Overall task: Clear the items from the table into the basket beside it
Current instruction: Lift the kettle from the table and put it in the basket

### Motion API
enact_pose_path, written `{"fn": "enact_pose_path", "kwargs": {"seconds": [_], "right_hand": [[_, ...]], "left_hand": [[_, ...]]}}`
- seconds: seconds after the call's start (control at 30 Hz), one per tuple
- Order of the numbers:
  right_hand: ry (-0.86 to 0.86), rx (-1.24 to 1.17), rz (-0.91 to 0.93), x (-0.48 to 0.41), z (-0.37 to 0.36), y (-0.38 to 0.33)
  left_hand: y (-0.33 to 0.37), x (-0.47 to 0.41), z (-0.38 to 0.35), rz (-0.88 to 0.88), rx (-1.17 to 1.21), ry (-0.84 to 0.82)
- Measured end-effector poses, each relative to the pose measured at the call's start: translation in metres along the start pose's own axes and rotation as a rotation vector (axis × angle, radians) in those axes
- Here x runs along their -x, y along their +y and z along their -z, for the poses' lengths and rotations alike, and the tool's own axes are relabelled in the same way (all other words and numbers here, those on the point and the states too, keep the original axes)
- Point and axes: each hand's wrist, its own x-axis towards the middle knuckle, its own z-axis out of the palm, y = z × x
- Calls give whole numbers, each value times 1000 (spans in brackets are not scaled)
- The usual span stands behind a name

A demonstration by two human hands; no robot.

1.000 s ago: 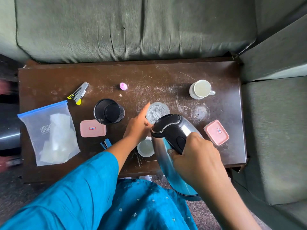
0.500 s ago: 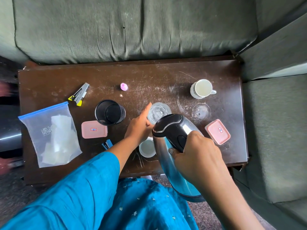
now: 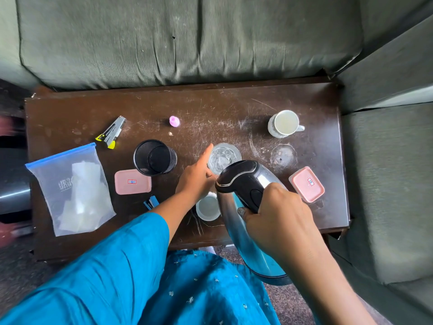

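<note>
My right hand grips the black handle of a steel electric kettle, held tilted above the near edge of the dark wooden table. My left hand is against a clear glass at the table's middle. The thumb lies along the glass's left side, and the fingers are hidden behind the kettle's lid. A small white cup stands just below that hand. No basket is recognisable in view.
On the table lie a zip bag, a black mesh cup, two pink lidded boxes, a white mug, a yellow-tipped stapler, a pink cap and a blue clip. Green sofa cushions border the far and right sides.
Both hands and the kettle keep nearly the same places; only the view has shifted slightly.
</note>
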Motion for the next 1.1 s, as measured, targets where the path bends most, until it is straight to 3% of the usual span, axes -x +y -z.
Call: {"fn": "enact_pose_path", "kwargs": {"seconds": [1.1], "right_hand": [[57, 10, 75, 3, -6, 8]], "left_hand": [[3, 7, -3, 50, -34, 0]]}}
